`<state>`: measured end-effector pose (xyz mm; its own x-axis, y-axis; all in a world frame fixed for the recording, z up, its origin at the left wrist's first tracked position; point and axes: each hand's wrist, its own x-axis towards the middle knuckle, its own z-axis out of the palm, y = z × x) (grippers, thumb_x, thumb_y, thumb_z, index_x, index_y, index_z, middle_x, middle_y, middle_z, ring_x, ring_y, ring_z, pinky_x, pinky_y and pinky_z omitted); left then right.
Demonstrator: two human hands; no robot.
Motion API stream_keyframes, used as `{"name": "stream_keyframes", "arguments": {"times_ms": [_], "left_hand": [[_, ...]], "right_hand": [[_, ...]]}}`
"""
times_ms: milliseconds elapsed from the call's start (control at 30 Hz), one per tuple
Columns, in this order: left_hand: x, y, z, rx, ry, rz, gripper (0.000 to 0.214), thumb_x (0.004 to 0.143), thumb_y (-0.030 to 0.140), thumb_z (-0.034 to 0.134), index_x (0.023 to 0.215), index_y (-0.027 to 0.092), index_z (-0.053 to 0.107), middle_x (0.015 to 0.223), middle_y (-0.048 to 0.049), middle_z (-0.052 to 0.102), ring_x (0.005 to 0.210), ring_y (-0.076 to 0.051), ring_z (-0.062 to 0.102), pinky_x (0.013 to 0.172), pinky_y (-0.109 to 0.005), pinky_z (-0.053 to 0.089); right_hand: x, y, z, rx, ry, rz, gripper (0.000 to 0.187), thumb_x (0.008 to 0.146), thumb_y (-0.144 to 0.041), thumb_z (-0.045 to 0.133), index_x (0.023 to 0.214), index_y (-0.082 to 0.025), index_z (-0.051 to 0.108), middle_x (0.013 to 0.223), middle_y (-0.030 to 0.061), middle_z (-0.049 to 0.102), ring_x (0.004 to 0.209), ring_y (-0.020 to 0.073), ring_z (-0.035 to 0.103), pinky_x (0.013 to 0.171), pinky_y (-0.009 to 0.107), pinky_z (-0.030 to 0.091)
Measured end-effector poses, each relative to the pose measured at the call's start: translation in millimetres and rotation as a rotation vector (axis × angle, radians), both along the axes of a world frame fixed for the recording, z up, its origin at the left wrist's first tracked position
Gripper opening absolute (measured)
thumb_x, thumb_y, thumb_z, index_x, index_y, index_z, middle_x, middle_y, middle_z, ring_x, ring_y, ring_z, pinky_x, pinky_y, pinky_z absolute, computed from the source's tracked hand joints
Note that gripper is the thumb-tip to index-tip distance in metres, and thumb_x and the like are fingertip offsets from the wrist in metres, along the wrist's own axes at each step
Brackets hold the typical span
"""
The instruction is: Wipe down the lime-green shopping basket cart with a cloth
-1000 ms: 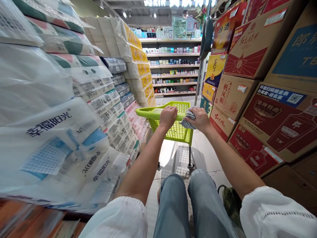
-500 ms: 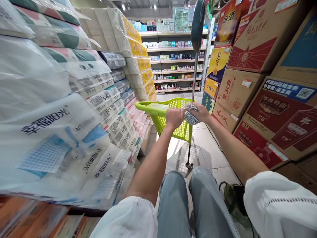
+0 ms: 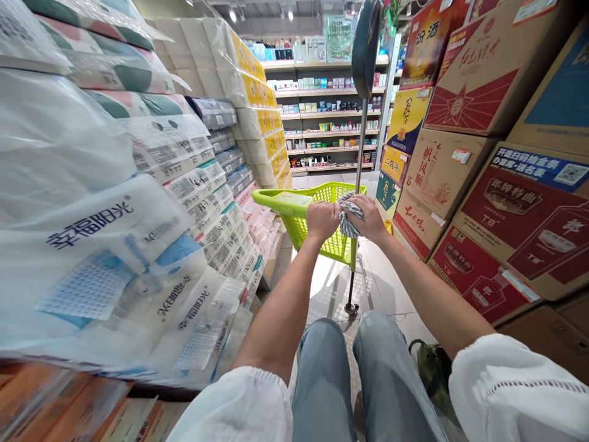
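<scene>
- Head view, layout: the green cart [image 3: 340,248] stands at 12 o'clock from your body, the striped cloth [image 3: 350,227] on its near side at the right end of the handle [image 3: 306,209].
- Head view, left hand [image 3: 323,220]: your fingers are clamped around the handle, directly beside the cloth at its 9 o'clock.
- Head view, right hand [image 3: 367,216]: your fingers are curled and clamped on the bunched cloth, which partly hides the fingertips.
- Handling, cloth: judge it light, soft and limp, unlikely to slip. Grip a folded wad under the full palm; loose edges probably trail.
- Handling, cart: judge it stiff, moderately light and inclined to roll. Steady it by the handle; smooth plastic may be slippery if damp.
- Materials, cart: the tub is lime-green moulded plastic with square lattice walls and a rounded rim. A slim dark leg ends in a castor [image 3: 351,308].
- Materials, cloth: grey-and-white stripes, crumpled, apparently textile.
- Surroundings: glossy film-wrapped packs [image 3: 115,276] fill 9 to 11 o'clock; flat-sided printed cartons [image 3: 453,166] fill 1 to 3. A dark green bag [image 3: 436,376] sits at 2 o'clock, beside your right knee.
</scene>
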<state>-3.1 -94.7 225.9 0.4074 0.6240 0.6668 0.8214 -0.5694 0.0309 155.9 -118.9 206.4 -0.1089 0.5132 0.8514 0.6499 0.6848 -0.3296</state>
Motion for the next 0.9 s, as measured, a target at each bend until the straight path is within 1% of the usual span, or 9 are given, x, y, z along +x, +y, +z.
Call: {"name": "stream_keyframes", "arguments": {"times_ms": [100,200,300,400,533,667,800,900], "left_hand": [[-4.4,3.8,-0.2,-0.021,-0.029,-0.03,0.052,0.095,0.034,0.03,0.061,0.016,0.065,0.067,-0.0077,0.067,0.064,-0.018,0.057,0.073,-0.033,0.036],[-10.4,8.4,-0.4,-0.013,-0.043,-0.044,0.051,0.093,0.035,0.032,0.054,0.017,0.061,0.063,-0.0067,0.065,0.061,-0.017,0.055,0.068,-0.032,0.035],[-19.1,13.2,-0.3,-0.012,-0.044,-0.068,0.048,0.09,0.033,0.035,0.05,0.017,0.057,0.06,-0.0063,0.063,0.059,-0.016,0.053,0.063,-0.031,0.032],[-28.9,18.3,0.3,-0.023,-0.047,-0.086,0.046,0.088,0.032,0.037,0.047,0.018,0.054,0.056,-0.0051,0.061,0.057,-0.015,0.052,0.061,-0.031,0.031],[-38.5,26.0,1.0,-0.055,-0.056,-0.137,0.043,0.085,0.03,0.039,0.045,0.018,0.05,0.057,-0.0043,0.062,0.06,-0.015,0.053,0.065,-0.03,0.035],[-42.7,33.6,1.7,-0.061,-0.051,-0.162,0.042,0.085,0.029,0.037,0.047,0.019,0.051,0.06,-0.0039,0.063,0.063,-0.016,0.054,0.068,-0.03,0.038],[-41.1,35.6,6.7,-0.049,0.019,-0.142,0.042,0.085,0.026,0.035,0.05,0.019,0.057,0.058,-0.0047,0.062,0.063,-0.017,0.053,0.068,-0.031,0.038],[-30.3,28.9,13.7,-0.047,0.095,-0.111,0.044,0.087,0.027,0.034,0.056,0.018,0.063,0.063,-0.0065,0.065,0.066,-0.017,0.056,0.07,-0.032,0.04]], "right_hand": [[9.6,8.8,-10.8,-0.012,0.068,0.03,0.029,0.09,-0.047,0.052,0.104,-0.025,0.064,0.11,0.0066,0.059,0.109,0.0221,0.054,0.1,0.041,0.043],[18.6,16.0,-23.4,-0.036,0.146,0.021,0.031,0.091,-0.049,0.049,0.104,-0.026,0.063,0.111,0.0064,0.055,0.112,0.0207,0.052,0.102,0.041,0.043],[16.8,16.0,-31.0,-0.038,0.171,0.007,0.03,0.091,-0.048,0.049,0.105,-0.026,0.062,0.111,0.0063,0.053,0.113,0.02,0.051,0.103,0.04,0.043],[5.2,11.2,-32.0,-0.011,0.179,-0.013,0.028,0.09,-0.046,0.051,0.106,-0.025,0.062,0.11,0.0067,0.053,0.112,0.0205,0.052,0.102,0.039,0.043],[-11.1,5.0,-29.4,0.028,0.158,-0.077,0.028,0.09,-0.045,0.051,0.106,-0.025,0.063,0.109,0.0069,0.054,0.109,0.0225,0.053,0.099,0.042,0.044],[-17.7,2.5,-28.8,0.035,0.129,-0.153,0.029,0.09,-0.045,0.05,0.106,-0.025,0.063,0.109,0.008,0.055,0.11,0.0244,0.053,0.099,0.043,0.043],[-16.7,3.0,-28.8,0.034,0.086,-0.19,0.029,0.09,-0.044,0.05,0.107,-0.025,0.063,0.11,0.0086,0.056,0.109,0.0254,0.052,0.099,0.043,0.042],[-17.0,4.3,-28.4,0.033,0.033,-0.194,0.027,0.089,-0.041,0.051,0.109,-0.025,0.062,0.111,0.0081,0.056,0.108,0.0256,0.051,0.098,0.043,0.041]]}}
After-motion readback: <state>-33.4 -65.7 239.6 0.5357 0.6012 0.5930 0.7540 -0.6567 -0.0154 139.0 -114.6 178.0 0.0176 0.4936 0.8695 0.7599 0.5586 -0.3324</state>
